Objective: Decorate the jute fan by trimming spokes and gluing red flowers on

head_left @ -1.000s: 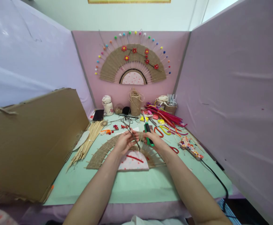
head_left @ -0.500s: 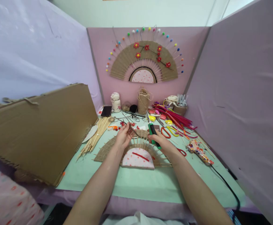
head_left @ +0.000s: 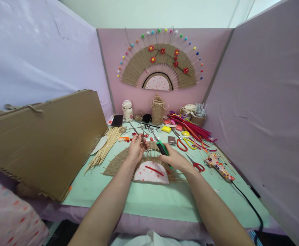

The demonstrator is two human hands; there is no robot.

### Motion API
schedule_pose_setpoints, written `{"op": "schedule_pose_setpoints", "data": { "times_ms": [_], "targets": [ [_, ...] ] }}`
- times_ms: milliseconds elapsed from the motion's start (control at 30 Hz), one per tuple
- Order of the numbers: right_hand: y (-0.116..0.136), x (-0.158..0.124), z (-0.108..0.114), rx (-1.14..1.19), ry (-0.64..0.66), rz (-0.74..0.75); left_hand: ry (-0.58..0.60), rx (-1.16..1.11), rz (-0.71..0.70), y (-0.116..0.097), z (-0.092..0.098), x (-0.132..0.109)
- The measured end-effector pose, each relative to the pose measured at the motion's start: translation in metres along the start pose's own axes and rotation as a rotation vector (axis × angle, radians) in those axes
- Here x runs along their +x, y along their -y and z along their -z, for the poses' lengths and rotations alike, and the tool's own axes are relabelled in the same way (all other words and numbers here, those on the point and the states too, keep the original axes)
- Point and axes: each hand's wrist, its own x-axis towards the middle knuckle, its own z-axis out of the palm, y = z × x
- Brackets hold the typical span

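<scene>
Frankly, I fear the green-handled cutters (head_left: 162, 147) clenched in the right hand (head_left: 173, 160), just over the burlap fan (head_left: 116, 163)'s top edge, could nick the left hand (head_left: 137, 150) pinching the thin wire (head_left: 136, 131) there.

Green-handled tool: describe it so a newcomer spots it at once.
On the green table, find the half-built burlap fan lying flat. At its top edge, the right hand grips the green-handled tool. Its handle is green and black; the scissors nearby have red or yellow handles.
</scene>
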Motion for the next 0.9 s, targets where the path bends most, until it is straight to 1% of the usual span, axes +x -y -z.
{"op": "schedule_pose_setpoints", "data": {
  "times_ms": [100, 300, 367, 500, 567, 733, 900],
  "targets": [
    [0.004, -0.003, -0.004, -0.041, 0.006, 0.036, 0.009, -0.028, -0.012, 0.001, -0.002, 0.0],
    [-0.005, 0.001, -0.01, -0.042, -0.036, 0.08, 0.06, -0.126, -0.049, -0.002, -0.002, 0.001],
    [-0.005, 0.001, -0.01, -0.022, -0.019, 0.091, 0.045, -0.128, -0.052, -0.001, 0.0, 0.002],
    [-0.006, 0.001, -0.008, -0.002, 0.03, 0.13, -0.031, -0.165, -0.057, 0.003, 0.003, 0.004],
    [-0.007, 0.002, -0.009, -0.008, 0.04, 0.145, -0.032, -0.179, -0.057, 0.005, 0.002, 0.004],
    [-0.009, 0.003, -0.011, 0.019, 0.044, 0.162, -0.021, -0.114, -0.025, 0.008, -0.003, -0.001],
    [-0.003, 0.001, -0.009, 0.004, 0.046, 0.132, -0.013, -0.042, -0.001, 0.007, -0.008, -0.008]
  ]
}}
